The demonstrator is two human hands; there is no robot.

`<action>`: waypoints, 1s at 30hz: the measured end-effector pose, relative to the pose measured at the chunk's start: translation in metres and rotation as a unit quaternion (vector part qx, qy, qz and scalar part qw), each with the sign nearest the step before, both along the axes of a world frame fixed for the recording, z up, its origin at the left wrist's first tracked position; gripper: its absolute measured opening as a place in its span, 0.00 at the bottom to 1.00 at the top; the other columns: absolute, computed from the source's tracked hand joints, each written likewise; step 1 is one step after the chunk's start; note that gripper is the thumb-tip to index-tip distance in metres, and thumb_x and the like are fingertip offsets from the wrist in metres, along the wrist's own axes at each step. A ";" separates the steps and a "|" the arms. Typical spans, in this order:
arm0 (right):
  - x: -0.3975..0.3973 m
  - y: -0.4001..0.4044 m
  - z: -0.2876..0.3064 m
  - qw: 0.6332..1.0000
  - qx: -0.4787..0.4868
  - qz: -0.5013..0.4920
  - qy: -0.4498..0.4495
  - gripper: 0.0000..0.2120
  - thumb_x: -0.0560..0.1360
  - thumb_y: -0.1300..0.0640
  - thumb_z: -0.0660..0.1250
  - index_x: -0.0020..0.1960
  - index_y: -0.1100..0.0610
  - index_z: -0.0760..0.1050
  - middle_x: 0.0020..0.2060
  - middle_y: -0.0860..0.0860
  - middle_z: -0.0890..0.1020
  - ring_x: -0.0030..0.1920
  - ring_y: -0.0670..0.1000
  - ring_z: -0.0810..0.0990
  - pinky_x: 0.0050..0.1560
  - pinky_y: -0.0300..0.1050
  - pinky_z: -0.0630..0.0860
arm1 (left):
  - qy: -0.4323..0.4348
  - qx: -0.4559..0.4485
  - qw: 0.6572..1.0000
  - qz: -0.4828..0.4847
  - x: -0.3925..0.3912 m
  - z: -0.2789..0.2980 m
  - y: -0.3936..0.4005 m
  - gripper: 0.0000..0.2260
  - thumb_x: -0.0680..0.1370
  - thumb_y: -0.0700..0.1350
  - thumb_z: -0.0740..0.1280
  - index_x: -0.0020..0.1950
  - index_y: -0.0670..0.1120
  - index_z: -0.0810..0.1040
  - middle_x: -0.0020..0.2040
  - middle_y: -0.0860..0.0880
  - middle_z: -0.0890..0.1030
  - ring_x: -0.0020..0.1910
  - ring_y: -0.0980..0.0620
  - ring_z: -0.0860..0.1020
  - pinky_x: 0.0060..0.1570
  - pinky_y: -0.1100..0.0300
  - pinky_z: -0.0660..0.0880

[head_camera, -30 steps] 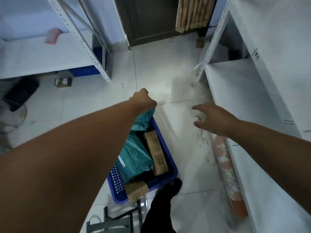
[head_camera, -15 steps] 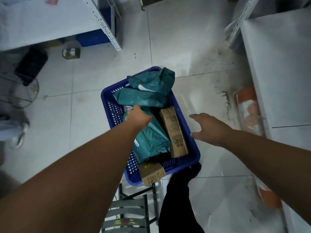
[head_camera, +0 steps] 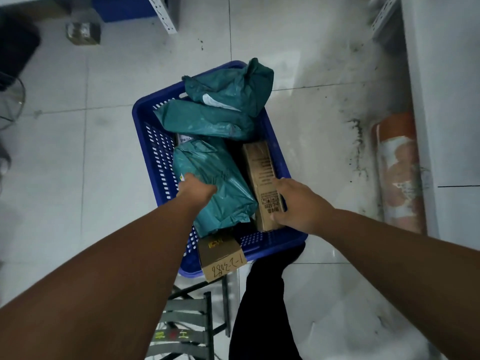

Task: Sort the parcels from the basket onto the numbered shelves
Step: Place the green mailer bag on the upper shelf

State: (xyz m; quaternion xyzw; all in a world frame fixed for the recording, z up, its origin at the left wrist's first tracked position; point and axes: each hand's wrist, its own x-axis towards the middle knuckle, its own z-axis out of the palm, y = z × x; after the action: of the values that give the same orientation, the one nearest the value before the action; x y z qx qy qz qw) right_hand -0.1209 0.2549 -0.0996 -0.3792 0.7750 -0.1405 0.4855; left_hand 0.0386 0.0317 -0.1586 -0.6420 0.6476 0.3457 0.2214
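A blue plastic basket (head_camera: 155, 157) sits on the tiled floor below me. Inside lie three teal poly-bag parcels: one at the back (head_camera: 233, 87), one below it (head_camera: 205, 123), one nearest me (head_camera: 220, 185). A long brown carton (head_camera: 258, 167) lies along the basket's right side. A small brown box (head_camera: 220, 255) with handwritten numbers leans on the near rim. My left hand (head_camera: 196, 189) grips the left edge of the nearest teal parcel. My right hand (head_camera: 298, 203) holds the near end of the long carton, fingers curled round it.
White shelving (head_camera: 446, 100) runs along the right, with an orange and white roll (head_camera: 397, 170) on the floor beside it. A shelf post (head_camera: 165, 14) and a small box (head_camera: 83, 33) stand at the upper left. A grey folding stool (head_camera: 187, 328) and my dark trouser leg (head_camera: 262, 307) are beneath the basket.
Both hands have dropped into the basket. The left hand moved onto the nearest teal parcel and the right hand came from outside the rim onto the long carton. The view tilted further down.
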 end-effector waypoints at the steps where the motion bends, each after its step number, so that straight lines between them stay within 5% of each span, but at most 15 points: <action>1: 0.001 0.000 -0.005 1.000 -0.002 -0.001 0.001 0.32 0.74 0.54 0.74 0.75 0.54 0.68 0.63 0.52 0.75 0.62 0.53 0.75 0.65 0.52 0.74 | -0.004 -0.004 1.000 0.010 0.003 -0.007 0.000 0.39 0.75 0.51 0.75 0.79 0.42 0.62 0.72 0.37 0.71 0.63 0.35 0.77 0.60 0.45 0.80; 7: 0.007 0.002 -0.028 1.000 -0.006 -0.020 -0.004 0.36 0.75 0.53 0.73 0.79 0.52 0.63 0.67 0.51 0.73 0.66 0.53 0.73 0.69 0.47 0.71 | -0.021 0.003 0.998 0.065 0.016 -0.040 0.008 0.42 0.75 0.51 0.77 0.79 0.36 0.59 0.72 0.35 0.72 0.65 0.33 0.77 0.57 0.47 0.79; 12: 0.016 0.008 -0.040 0.999 -0.026 -0.045 -0.009 0.33 0.75 0.55 0.74 0.77 0.53 0.66 0.65 0.50 0.73 0.65 0.51 0.73 0.65 0.39 0.69 | -0.004 0.009 0.996 0.093 0.040 -0.113 0.008 0.41 0.68 0.62 0.79 0.67 0.34 0.72 0.58 0.35 0.83 0.51 0.36 0.85 0.51 0.42 0.85; 17: 0.018 0.008 -0.037 0.998 -0.020 -0.066 -0.012 0.36 0.75 0.51 0.74 0.79 0.52 0.63 0.65 0.52 0.74 0.64 0.51 0.73 0.68 0.46 0.71 | 0.003 0.030 0.997 0.078 0.025 -0.056 0.016 0.16 0.82 0.49 0.72 0.57 0.37 0.74 0.56 0.37 0.81 0.50 0.34 0.85 0.49 0.40 0.85; 21: 0.020 0.005 -0.022 0.998 -0.008 -0.062 -0.015 0.37 0.76 0.53 0.74 0.80 0.54 0.61 0.69 0.53 0.71 0.68 0.52 0.71 0.66 0.39 0.67 | 0.042 0.037 0.994 0.091 0.023 -0.029 0.006 0.14 0.84 0.42 0.66 0.67 0.37 0.76 0.55 0.38 0.80 0.52 0.34 0.85 0.43 0.43 0.86; 24: 0.025 0.000 -0.009 0.998 -0.007 -0.056 -0.015 0.39 0.76 0.52 0.74 0.80 0.53 0.59 0.71 0.52 0.69 0.71 0.52 0.69 0.66 0.37 0.64 | 0.068 0.058 0.987 0.136 0.018 0.000 0.004 0.07 0.85 0.40 0.65 0.62 0.41 0.76 0.59 0.34 0.81 0.46 0.34 0.84 0.30 0.47 0.85; 28: 0.032 -0.009 0.020 0.999 -0.021 -0.046 -0.012 0.44 0.76 0.50 0.74 0.83 0.51 0.52 0.77 0.51 0.64 0.75 0.51 0.64 0.72 0.39 0.61 | 0.077 0.100 0.981 0.147 0.003 0.045 0.001 0.06 0.85 0.36 0.64 0.49 0.41 0.73 0.41 0.38 0.79 0.51 0.35 0.84 0.56 0.36 0.82; 30: 0.033 -0.014 0.040 0.999 -0.027 -0.044 -0.013 0.46 0.75 0.49 0.75 0.83 0.51 0.50 0.78 0.51 0.62 0.76 0.51 0.64 0.73 0.40 0.60 | 0.085 0.099 0.979 0.158 -0.004 0.068 -0.002 0.02 0.85 0.37 0.64 0.53 0.41 0.75 0.43 0.41 0.81 0.49 0.41 0.84 0.54 0.43 0.84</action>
State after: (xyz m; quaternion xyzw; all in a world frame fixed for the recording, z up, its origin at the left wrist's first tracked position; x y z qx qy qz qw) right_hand -0.0875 0.2412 -0.0597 -0.3562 0.7803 -0.1875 0.4786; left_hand 0.0346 0.0294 -0.0904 -0.6797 0.5167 0.4918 0.1707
